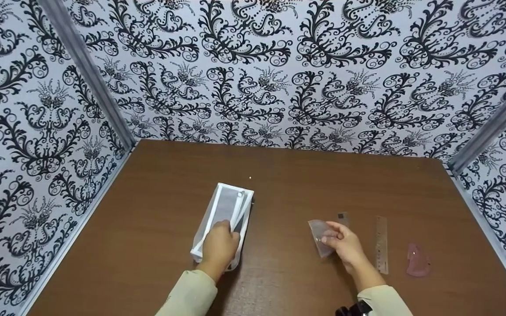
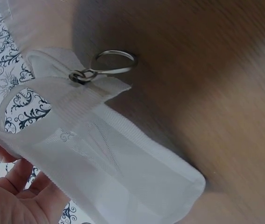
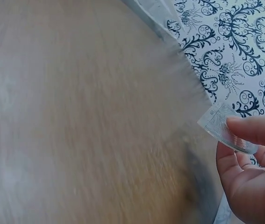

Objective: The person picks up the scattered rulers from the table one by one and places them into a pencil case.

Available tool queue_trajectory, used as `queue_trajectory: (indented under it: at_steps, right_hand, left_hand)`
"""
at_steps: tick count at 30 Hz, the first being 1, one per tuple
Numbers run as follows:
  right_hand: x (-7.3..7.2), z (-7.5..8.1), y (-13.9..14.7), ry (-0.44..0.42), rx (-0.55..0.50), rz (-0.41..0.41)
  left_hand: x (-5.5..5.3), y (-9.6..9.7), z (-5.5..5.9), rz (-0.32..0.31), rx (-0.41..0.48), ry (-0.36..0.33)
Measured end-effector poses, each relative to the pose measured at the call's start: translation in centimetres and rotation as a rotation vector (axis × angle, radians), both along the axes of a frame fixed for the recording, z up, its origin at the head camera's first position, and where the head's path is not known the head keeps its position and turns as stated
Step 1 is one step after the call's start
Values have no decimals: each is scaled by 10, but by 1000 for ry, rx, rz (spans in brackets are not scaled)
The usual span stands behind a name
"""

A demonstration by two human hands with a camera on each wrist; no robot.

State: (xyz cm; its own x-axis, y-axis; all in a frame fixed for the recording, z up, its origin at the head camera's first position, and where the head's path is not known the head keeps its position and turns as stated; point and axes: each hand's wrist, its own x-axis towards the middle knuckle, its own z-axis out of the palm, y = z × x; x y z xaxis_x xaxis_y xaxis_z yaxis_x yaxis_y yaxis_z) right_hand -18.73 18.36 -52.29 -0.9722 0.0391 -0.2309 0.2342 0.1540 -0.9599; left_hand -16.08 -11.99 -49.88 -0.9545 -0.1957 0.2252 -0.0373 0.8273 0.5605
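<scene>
Right hand (image 1: 345,245) pinches one clear protractor (image 1: 319,237) at its fingertips.
Left hand (image 1: 220,245) grips one white mesh pencil case (image 1: 225,206); farther right lie one partly hidden strip (image 1: 343,217), one clear ruler (image 1: 381,250), one pink piece (image 1: 417,262).

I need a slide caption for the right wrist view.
Right hand pinching a clear, curved plastic protractor above a brown wooden tabletop.

The pouch (image 2: 123,161) looks mesh, its ring (image 2: 117,71) metal, the protractor (image 3: 218,125) glossy plastic.
</scene>
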Motion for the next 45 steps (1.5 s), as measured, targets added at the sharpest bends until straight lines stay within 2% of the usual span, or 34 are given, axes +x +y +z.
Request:
queue_trajectory:
  at_steps: [15,21,30,37,45]
  right_hand:
    - [-8,-3,-21,-5,-172,-72]
    - [-10,0,-27,-14,-178,-70]
    - [-15,5,-33,5,-201,-43]
    - [-18,4,-39,-7,-210,-50]
    - [-20,3,-49,1,-224,-64]
  left_hand:
    - [0,-5,1,2,7,-5]
    - [0,-6,2,-2,18,-30]
    - [-1,-3,3,-2,13,-20]
    - [0,-1,3,0,22,-17]
    - [2,-2,5,-10,38,-46]
